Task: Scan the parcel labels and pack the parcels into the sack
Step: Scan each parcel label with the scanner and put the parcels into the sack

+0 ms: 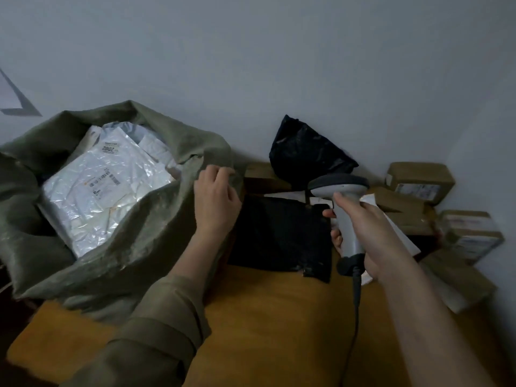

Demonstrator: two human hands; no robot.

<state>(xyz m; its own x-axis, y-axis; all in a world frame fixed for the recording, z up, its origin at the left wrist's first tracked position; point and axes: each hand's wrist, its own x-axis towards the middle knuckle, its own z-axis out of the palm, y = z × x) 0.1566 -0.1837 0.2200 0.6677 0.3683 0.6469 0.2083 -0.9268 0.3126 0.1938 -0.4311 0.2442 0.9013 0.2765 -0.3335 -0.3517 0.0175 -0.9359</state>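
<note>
Right hand (371, 233) grips the scanner (342, 196) over a black parcel (282, 236); left hand (216, 202) pinches the sack (156, 236) rim. Scanning comes next: find its label.

The single head view looked forward and down from close above the table (265, 317), facing the wall (279, 65) behind it.
</note>
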